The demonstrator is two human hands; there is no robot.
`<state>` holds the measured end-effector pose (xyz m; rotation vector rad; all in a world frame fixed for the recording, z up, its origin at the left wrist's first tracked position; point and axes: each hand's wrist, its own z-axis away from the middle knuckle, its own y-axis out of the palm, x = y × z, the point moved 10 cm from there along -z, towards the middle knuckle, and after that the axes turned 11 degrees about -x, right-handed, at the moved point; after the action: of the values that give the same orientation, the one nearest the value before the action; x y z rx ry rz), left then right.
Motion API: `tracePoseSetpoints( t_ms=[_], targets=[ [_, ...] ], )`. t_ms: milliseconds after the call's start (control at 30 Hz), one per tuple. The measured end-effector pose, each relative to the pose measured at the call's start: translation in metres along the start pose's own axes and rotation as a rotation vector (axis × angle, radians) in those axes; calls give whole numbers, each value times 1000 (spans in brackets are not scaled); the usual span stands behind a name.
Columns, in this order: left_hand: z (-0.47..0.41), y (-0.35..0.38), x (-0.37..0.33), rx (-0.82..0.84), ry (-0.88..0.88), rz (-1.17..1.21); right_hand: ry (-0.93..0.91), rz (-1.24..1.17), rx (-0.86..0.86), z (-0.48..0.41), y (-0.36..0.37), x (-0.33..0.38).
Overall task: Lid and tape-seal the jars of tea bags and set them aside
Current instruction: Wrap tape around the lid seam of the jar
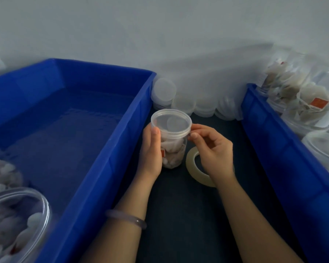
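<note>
Two hands meet on a jar [174, 149] of tea bags, upright at the middle of the dark table [188, 215], between the left bin [103, 149] and the right bin [273, 149], both blue. The left hand [150, 152] grips its side, fingers curled behind. The right hand [215, 149] pinches the rim of the lid [171, 122] between thumb and forefinger. A tape roll [193, 168] lies just beside the jar. Spare lids [184, 103] line the table's far edge.

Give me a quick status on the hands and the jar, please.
Left hand grips upright jar. Right hand pinches lid at its rim; lid on. Tape roll beside jar, partly hidden by right hand.
</note>
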<state>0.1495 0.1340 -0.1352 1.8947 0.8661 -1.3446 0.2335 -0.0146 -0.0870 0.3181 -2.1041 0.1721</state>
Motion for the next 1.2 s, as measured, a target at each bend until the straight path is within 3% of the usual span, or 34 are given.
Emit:
tracePoseSetpoints(
  t_ms=[167,333,500,700,833,967,1100,1200],
  targets=[
    [5,0,-9,9,101,-44,123,-4,43,-9,-3,-6],
    [9,4,-7,63,23,50,218,-163,92,-9,1,0],
    [18,13,-20,159,55,114,499,-500,280,2,14,-15],
    [23,13,-23,162,100,92,550,-678,407,16,17,-15],
    [25,11,-26,116,110,65,486,-531,390,8,9,-10],
    [31,15,-40,107,200,9,496,-263,166,1,6,-11],
    [35,16,-49,152,178,37,227,-95,9,5,14,25],
    [25,6,-64,68,169,44,170,-110,9,8,21,37]
  ],
)
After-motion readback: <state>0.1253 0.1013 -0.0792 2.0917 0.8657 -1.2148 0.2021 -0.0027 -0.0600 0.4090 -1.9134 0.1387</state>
